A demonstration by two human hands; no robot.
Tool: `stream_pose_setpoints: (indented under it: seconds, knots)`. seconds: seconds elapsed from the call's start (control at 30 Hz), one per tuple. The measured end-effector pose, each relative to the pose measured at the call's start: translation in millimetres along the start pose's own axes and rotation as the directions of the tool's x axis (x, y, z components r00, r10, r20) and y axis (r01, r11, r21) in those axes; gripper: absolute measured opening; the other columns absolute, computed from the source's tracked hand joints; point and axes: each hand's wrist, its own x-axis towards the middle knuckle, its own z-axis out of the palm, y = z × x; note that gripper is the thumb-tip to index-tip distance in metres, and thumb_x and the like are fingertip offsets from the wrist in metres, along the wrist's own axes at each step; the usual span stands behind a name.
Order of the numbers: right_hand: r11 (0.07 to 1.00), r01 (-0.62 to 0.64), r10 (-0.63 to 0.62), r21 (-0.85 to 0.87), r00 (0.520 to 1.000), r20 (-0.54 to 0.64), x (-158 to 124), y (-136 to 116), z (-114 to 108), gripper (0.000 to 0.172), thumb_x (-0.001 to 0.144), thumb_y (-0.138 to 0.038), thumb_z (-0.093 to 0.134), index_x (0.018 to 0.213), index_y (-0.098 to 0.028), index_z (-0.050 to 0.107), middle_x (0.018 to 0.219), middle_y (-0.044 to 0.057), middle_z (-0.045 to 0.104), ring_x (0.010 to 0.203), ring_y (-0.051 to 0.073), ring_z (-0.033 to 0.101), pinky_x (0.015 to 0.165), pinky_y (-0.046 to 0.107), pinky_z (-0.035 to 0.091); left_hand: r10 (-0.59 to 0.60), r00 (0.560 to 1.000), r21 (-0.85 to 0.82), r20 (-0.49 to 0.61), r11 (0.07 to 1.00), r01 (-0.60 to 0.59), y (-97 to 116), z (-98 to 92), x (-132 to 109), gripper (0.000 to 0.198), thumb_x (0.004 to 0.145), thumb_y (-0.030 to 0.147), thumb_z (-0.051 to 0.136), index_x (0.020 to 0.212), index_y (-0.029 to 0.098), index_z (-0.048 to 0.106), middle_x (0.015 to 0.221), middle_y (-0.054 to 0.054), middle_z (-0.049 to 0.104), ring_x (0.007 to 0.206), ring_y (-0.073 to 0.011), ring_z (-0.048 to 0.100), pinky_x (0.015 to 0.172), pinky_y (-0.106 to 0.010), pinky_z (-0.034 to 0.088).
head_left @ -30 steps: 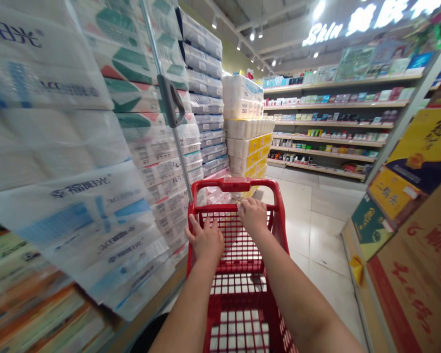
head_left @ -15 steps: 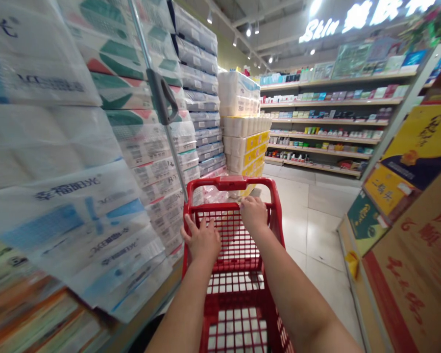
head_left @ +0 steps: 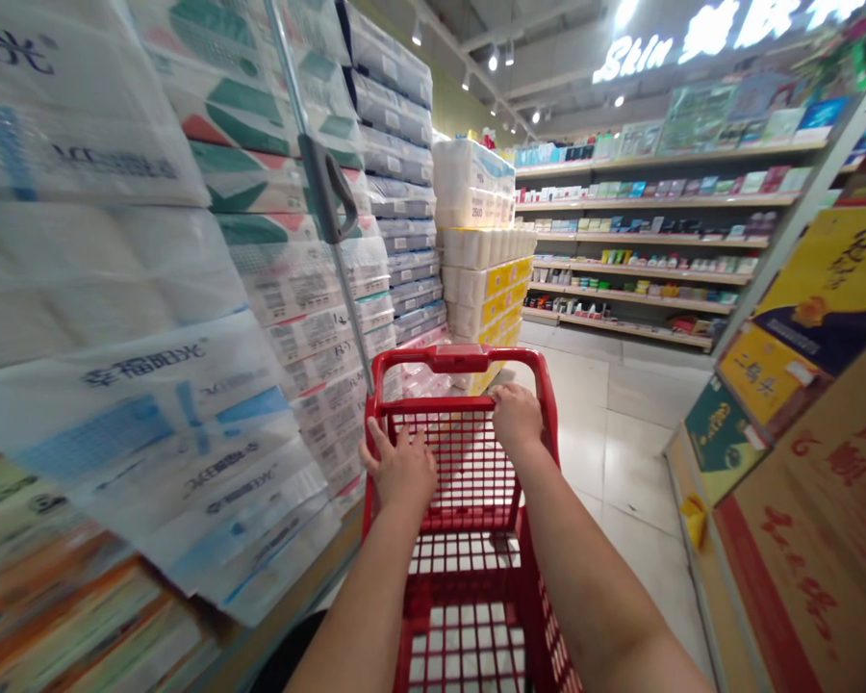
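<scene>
A red plastic shopping cart [head_left: 462, 360] with a grid basket stands straight in front of me, and no goods show in the visible part of its basket. On the left of its inner upper edge lies my left hand [head_left: 402, 466], palm down with the fingers spread. My right hand [head_left: 518, 420] is wrapped round the red crossbar [head_left: 447, 404] near its right end; the fingertips are partly hidden. A metal pole with a grey grip [head_left: 328, 191] rises from the cart's left corner.
Tall stacks of wrapped tissue packs [head_left: 188, 423] line the left, close to the cart. Yellow-and-white paper packs [head_left: 485, 279] stand ahead. Printed cartons [head_left: 801, 481] edge the tiled aisle [head_left: 621, 452] on the right. Shelves of small boxes [head_left: 649, 202] stand at the back.
My right hand has slid a little to the right along the crossbar. The cart and surroundings appear slightly further right in view. My left hand stays spread on the edge.
</scene>
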Motion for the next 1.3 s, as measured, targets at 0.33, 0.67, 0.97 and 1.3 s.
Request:
stream_pose_setpoints:
  seconds: [0.33,0.67,0.97,1.3]
  knots:
    - [0.995,-0.102,0.102,-0.022,0.994,0.024,-1,-6,1,0.033,0.096,-0.022,0.035,0.106,-0.018,0.066,0.118,0.012,0.062,0.106,0.026,0.052,0.089,0.036,0.035,-0.006,1.0,-0.032,0.014,0.999,0.006,0,-3.0,0,0.04,0.084,0.03,0.049,0.119,0.024,0.066,0.135,-0.006,0.057,0.144,-0.0448,-0.002,0.111,-0.069,0.009]
    - [0.987,0.036,-0.034,0.156,0.999,-0.014,4,6,10,0.038,0.086,-0.01,0.041,0.106,-0.02,0.071,0.12,0.008,0.062,0.112,0.021,0.053,0.097,0.029,0.039,-0.029,0.997,-0.026,0.073,0.999,0.03,1,-7.8,1,0.04,0.085,0.032,0.048,0.12,0.026,0.065,0.14,-0.004,0.053,0.145,-0.0432,-0.003,0.112,-0.067,0.009]
    - [0.95,0.214,-0.225,0.228,0.974,0.023,-4,-21,16,0.047,0.08,-0.003,0.042,0.114,-0.024,0.067,0.129,0.004,0.059,0.116,0.019,0.053,0.099,0.029,0.041,-0.008,0.999,-0.044,0.033,0.999,0.009,1,-5.1,0,0.039,0.085,0.031,0.049,0.119,0.025,0.066,0.139,-0.005,0.054,0.144,-0.0448,-0.001,0.112,-0.068,0.013]
    - [0.803,0.289,-0.357,0.521,0.934,0.032,-14,-46,21,0.052,0.093,-0.024,0.043,0.145,-0.021,0.04,0.139,0.009,0.054,0.127,0.019,0.049,0.108,0.035,0.037,-0.012,0.999,-0.054,-0.038,0.998,0.01,4,-10.9,1,0.061,0.087,0.029,0.05,0.147,0.024,0.038,0.156,-0.009,0.031,0.146,-0.0405,0.009,0.113,-0.063,0.017]
